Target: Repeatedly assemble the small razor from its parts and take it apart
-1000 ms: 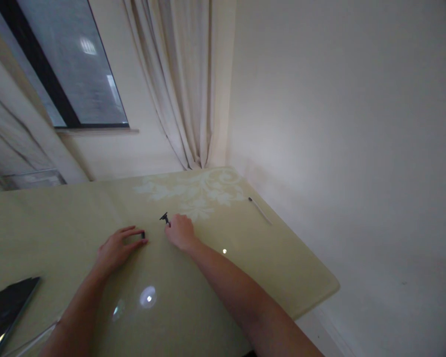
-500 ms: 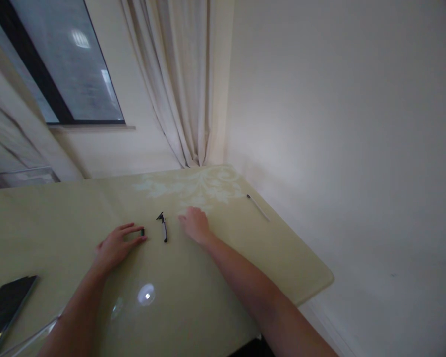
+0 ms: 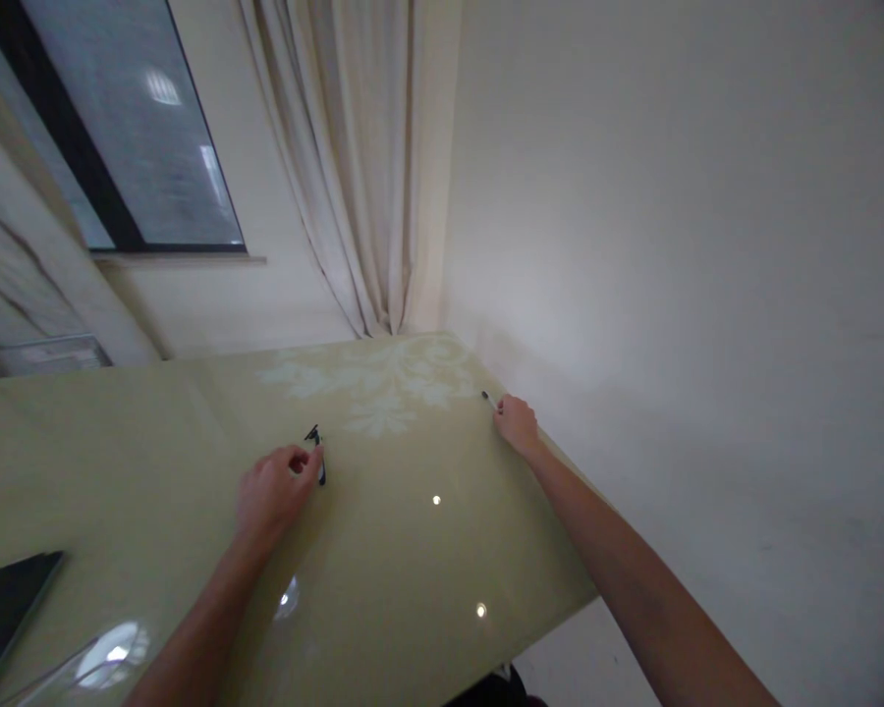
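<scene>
Right hand (image 3: 516, 424) closed on the white, dark-tipped stick (image 3: 490, 401) near the right edge of the tabletop (image 3: 383, 550); left hand (image 3: 274, 491) at the black-headed tool (image 3: 322, 475), well apart from the stick; whether this hand grips it cannot be determined.

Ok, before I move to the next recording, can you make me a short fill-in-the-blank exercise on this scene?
1. The razor-like tool is at the person's ____ hand.
2. The exposed tip of the thin stick is ____ (dark/white).
3. The right hand is ____ (nearer/farther) to the plain wall than the left hand.
4. The flat dark slab lies at the picture's ____ edge.

Missing words: left; dark; nearer; left.
</scene>
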Tool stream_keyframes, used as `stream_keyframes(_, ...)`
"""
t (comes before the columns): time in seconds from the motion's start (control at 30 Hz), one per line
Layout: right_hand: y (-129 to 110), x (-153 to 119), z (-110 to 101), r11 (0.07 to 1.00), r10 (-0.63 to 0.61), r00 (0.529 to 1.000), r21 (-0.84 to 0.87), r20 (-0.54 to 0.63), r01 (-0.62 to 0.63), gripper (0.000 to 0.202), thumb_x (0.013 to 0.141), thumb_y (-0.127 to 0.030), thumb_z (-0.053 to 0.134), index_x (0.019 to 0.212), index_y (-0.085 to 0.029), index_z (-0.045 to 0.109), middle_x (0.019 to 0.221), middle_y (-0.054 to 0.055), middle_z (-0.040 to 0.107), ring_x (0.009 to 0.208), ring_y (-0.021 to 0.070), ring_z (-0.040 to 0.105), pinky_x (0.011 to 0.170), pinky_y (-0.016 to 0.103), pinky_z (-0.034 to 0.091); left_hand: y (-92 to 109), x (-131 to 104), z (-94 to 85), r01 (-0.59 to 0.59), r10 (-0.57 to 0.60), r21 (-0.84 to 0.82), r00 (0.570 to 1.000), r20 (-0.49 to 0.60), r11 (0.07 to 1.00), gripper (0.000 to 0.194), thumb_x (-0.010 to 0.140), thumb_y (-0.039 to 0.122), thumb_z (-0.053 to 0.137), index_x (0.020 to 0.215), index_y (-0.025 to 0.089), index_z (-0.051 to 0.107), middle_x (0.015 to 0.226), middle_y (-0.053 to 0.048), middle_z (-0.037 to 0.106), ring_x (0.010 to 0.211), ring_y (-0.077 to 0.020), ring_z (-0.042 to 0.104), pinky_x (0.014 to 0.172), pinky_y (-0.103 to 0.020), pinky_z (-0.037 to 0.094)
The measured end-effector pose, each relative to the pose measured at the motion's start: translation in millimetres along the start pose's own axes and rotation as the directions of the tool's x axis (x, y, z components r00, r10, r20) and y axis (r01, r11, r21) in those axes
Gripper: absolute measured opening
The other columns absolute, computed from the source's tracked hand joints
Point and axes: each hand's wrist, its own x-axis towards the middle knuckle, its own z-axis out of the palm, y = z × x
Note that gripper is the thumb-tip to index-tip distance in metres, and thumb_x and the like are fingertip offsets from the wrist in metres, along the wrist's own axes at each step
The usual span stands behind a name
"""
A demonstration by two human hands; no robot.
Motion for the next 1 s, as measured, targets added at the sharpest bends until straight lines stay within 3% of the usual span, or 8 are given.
stream_keyframes(0.07, -21, -3, 5, 0.998, -0.053, 0.999, 0.028, 0.008, 0.052, 0.024, 0.095, -0.011, 0.052, 0.108, -0.012, 0.073, 0.111, 0.018, 0.073, 0.106, 0.0273, 0.069, 0.086, 0.033, 0.048, 17, -5, 3.0, -0.018, 0.014, 0.084, 0.999, 0.05, 0.996, 0.054, 0.097, 0.062, 0.037, 0.082, 0.022, 0.069, 0.091, -0.011, 0.077, 0.089, -0.0295, 0.072, 0.081, -0.038, 0.051)
stream_keyframes(0.17, -74, -17, 17, 0.981, -0.176, 0.984, 0.092, 0.029, 0.172, 0.023, 0.096, -0.014, 0.054, 0.109, -0.014, 0.073, 0.111, 0.016, 0.074, 0.104, 0.024, 0.069, 0.086, 0.03, 0.048, 30, -6, 6.0, -0.007, -0.023, 0.216, 0.99, 0.14, 0.976, 0.059, 0.098, 0.065, 0.033, 0.091, 0.019, 0.07, 0.094, -0.016, 0.077, 0.092, -0.0352, 0.073, 0.081, -0.043, 0.052)
stream_keyframes(0.33, -174, -55, 40, 0.92, -0.357, 0.931, 0.204, 0.074, 0.336, 0.021, 0.094, -0.019, 0.059, 0.11, -0.015, 0.072, 0.109, 0.014, 0.075, 0.1, 0.0227, 0.07, 0.082, 0.029, 0.049, 31, -2, 10.2, 0.046, -0.111, 0.271, 0.967, 0.23, 0.961, 0.062, 0.097, 0.062, 0.033, 0.111, 0.014, 0.07, 0.106, -0.024, 0.076, 0.102, -0.0433, 0.073, 0.082, -0.051, 0.054)
stream_keyframes(0.47, -217, -78, 56, 0.89, -0.406, 0.909, 0.267, 0.093, 0.37, 0.027, 0.094, -0.02, 0.058, 0.118, -0.013, 0.068, 0.113, 0.018, 0.073, 0.102, 0.0268, 0.071, 0.084, 0.034, 0.051, 32, -4, 9.9, 0.067, -0.128, 0.273, 0.969, 0.211, 0.96, 0.057, 0.1, 0.051, 0.03, 0.112, 0.014, 0.071, 0.108, -0.026, 0.075, 0.102, -0.0427, 0.074, 0.081, -0.051, 0.055)
stream_keyframes(0.67, -224, -85, 66, 0.889, -0.383, 0.919, 0.31, 0.096, 0.338, 0.031, 0.095, -0.018, 0.055, 0.123, -0.012, 0.065, 0.117, 0.019, 0.072, 0.108, 0.0282, 0.07, 0.088, 0.036, 0.052, 34, -8, 7.7, 0.076, -0.122, 0.243, 0.976, 0.182, 0.967, 0.047, 0.099, 0.042, 0.034, 0.107, 0.017, 0.072, 0.105, -0.023, 0.077, 0.098, -0.0416, 0.075, 0.078, -0.049, 0.055)
stream_keyframes(0.8, -218, -84, 59, 0.888, -0.378, 0.918, 0.328, 0.12, 0.323, 0.034, 0.092, -0.034, 0.065, 0.12, -0.014, 0.066, 0.117, 0.018, 0.073, 0.108, 0.0278, 0.07, 0.088, 0.035, 0.052, 31, -9, 9.8, 0.073, -0.118, 0.232, 0.975, 0.185, 0.97, 0.05, 0.1, 0.046, 0.032, 0.106, 0.018, 0.072, 0.105, -0.023, 0.077, 0.098, -0.0403, 0.075, 0.079, -0.049, 0.056)
stream_keyframes(0.9, -200, -84, 53, 0.87, -0.399, 0.908, 0.365, 0.13, 0.33, 0.039, 0.088, -0.042, 0.072, 0.114, -0.014, 0.068, 0.109, 0.015, 0.075, 0.102, 0.027, 0.07, 0.086, 0.035, 0.051, 29, -12, 12.1, 0.082, -0.129, 0.236, 0.972, 0.195, 0.968, 0.054, 0.1, 0.052, 0.031, 0.104, 0.019, 0.073, 0.105, -0.022, 0.077, 0.099, -0.04, 0.075, 0.08, -0.049, 0.055)
stream_keyframes(1.0, -168, -86, 47, 0.833, -0.426, 0.895, 0.443, 0.135, 0.33, 0.034, 0.084, -0.038, 0.077, 0.107, -0.014, 0.071, 0.097, 0.012, 0.076, 0.092, 0.0242, 0.07, 0.081, 0.032, 0.05, 27, -14, 13.5, 0.07, -0.115, 0.227, 0.975, 0.19, 0.971, 0.052, 0.101, 0.051, 0.031, 0.102, 0.019, 0.072, 0.104, -0.021, 0.077, 0.099, -0.0403, 0.074, 0.079, -0.049, 0.055)
